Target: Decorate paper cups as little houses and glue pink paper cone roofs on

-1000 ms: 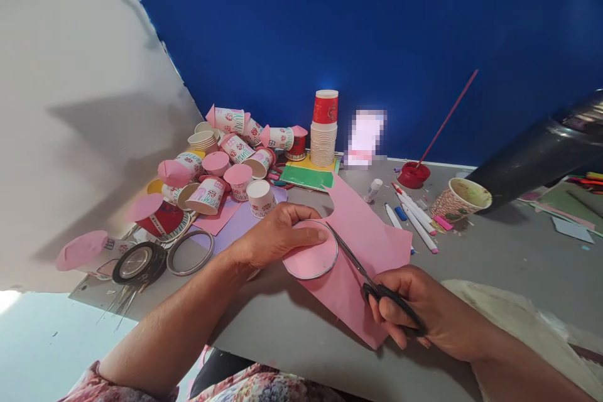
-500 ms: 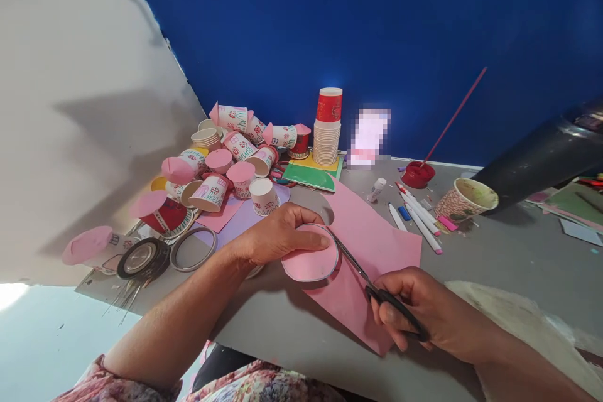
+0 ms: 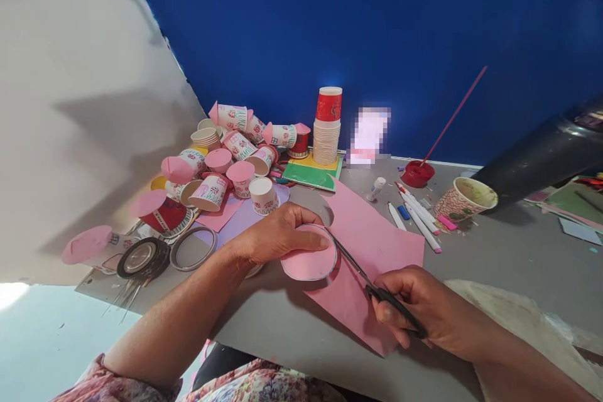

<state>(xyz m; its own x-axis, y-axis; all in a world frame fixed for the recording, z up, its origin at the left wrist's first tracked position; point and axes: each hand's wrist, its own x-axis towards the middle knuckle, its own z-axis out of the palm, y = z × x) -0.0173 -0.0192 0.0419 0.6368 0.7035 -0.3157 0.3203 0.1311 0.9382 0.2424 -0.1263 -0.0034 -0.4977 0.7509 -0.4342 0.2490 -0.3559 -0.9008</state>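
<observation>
My left hand [image 3: 285,235] pinches a round piece of pink paper [image 3: 308,264] with a dark outline along its rim, thumb on top. My right hand [image 3: 412,301] is closed round the black handles of a pair of scissors [image 3: 393,303]. The scissors' blades point up and left, meeting the disc's right edge near the top. Beneath and to the right spreads the larger pink sheet [image 3: 372,245], with a curved cut beside the disc. Whether disc and sheet still join near the blades I cannot tell.
Decorated paper cups [image 3: 210,191] with pink tops crowd the left. A cup stack [image 3: 328,125] stands at the back, near a glue stick [image 3: 375,190]. Markers [image 3: 421,217], a stained cup [image 3: 466,198] and a red pot [image 3: 418,174] lie rightward. Tape rolls [image 3: 193,248] sit left of my forearm.
The pink sheet has shifted very slightly to the right at its right edge. Both hands and the scissors stay almost in the same place.
</observation>
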